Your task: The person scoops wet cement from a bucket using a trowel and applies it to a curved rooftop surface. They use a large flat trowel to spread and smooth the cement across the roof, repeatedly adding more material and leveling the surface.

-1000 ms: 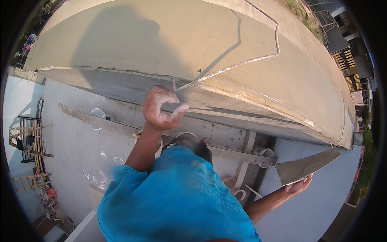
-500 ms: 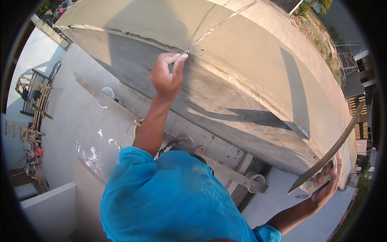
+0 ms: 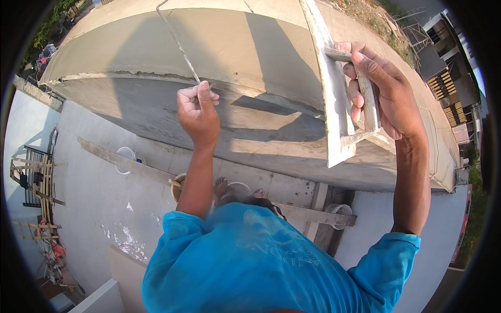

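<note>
My left hand (image 3: 199, 112), dusted with pale powder, pinches the lower end of a thin, mortar-crusted cord (image 3: 180, 44) that runs away over the smooth plastered surface (image 3: 214, 44). On the right, my right hand (image 3: 396, 88) grips the handle of a long plastering float (image 3: 330, 99). Its board is tilted on edge, with the pale, crusted face toward the left. The float is above the ledge; whether it touches the plaster I cannot tell. A rough edge (image 3: 151, 75) of the plastered surface lies just beyond my left hand, with a darker grey wall face (image 3: 156, 104) below it.
Below are a plank (image 3: 115, 156), a white bucket (image 3: 125, 160), another bucket (image 3: 179, 185) partly behind my left arm, and a pale bucket (image 3: 339, 215) beside a plank's end. My feet show at the wall's foot. Wooden frames (image 3: 36, 180) stand at far left.
My right hand has brought the float up and leftward from the lower right, turning it on edge. My left hand has shifted slightly left and down, and the cord now slants left.
</note>
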The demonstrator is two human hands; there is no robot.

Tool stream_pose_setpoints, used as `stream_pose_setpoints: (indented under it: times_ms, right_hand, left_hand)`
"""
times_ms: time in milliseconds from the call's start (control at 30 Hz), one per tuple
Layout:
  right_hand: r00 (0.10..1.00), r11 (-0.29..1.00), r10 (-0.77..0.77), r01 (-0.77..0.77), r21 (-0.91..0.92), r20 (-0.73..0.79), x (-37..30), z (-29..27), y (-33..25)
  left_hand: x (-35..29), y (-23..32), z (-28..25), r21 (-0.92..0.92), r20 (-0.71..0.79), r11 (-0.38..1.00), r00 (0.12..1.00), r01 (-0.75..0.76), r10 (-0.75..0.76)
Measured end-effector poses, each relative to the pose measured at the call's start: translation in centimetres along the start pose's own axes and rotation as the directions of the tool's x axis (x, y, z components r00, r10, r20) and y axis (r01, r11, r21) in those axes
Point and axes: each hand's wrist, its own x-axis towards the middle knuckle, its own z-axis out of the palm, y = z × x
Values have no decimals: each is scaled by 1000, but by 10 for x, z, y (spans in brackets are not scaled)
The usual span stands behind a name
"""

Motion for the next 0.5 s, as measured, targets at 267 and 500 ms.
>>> stream_pose_setpoints:
  times_ms: [267, 500]
  right_hand:
    - [982, 896, 149, -183, -403, -115, 74, 66, 15]
    - [981, 823, 30, -133, -553, -191, 115, 95, 36]
  left_hand:
    - [4, 0, -10, -196, 149, 978, 988, 76, -47]
    - [11, -8, -20, -228, 282, 965, 957, 132, -64]
